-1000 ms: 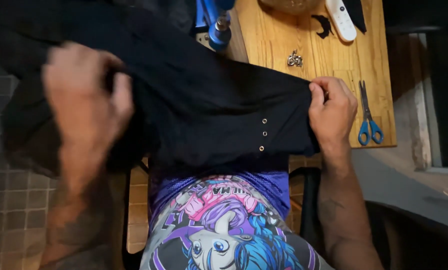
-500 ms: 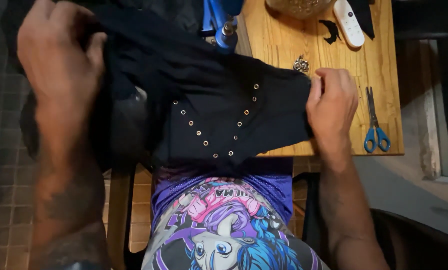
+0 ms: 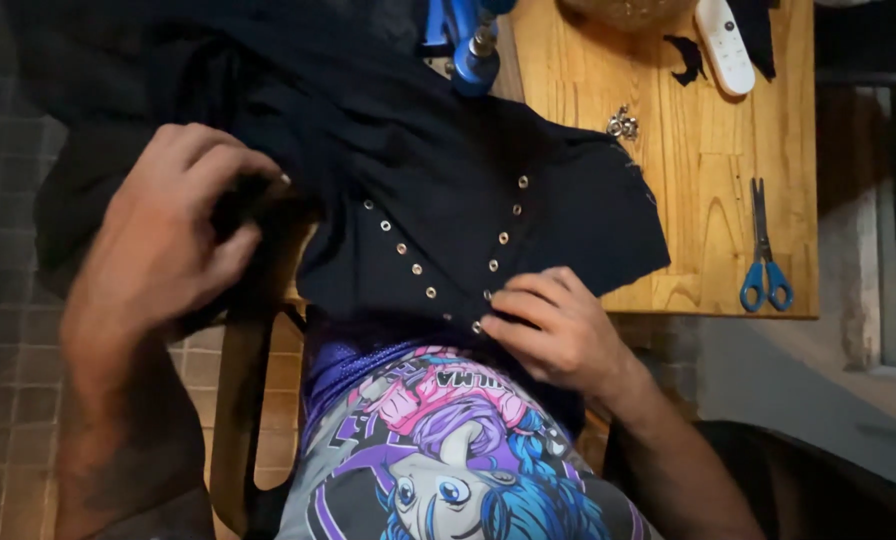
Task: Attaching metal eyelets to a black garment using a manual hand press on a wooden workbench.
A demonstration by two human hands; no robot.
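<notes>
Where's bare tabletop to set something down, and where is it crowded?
Freest patch: wooden table between the black garment, the small metal pieces and the blue-handled scissors. A narrower strip lies below the white remote. Crowded: the left side, under the garment, with the blue tool, left hand and right hand.

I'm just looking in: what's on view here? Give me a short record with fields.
Left hand: gripping a bunched fold of the black garment
Right hand: fingertips pressed on the garment's lower edge, beside its metal eyelets
Eyelets: two rows meeting in a V
Table: wooden, garment draped over it
Scissors: blue-handled, lying shut, right of the garment
Loose metal pieces: small pile near the garment
Remote: white, far edge
</notes>
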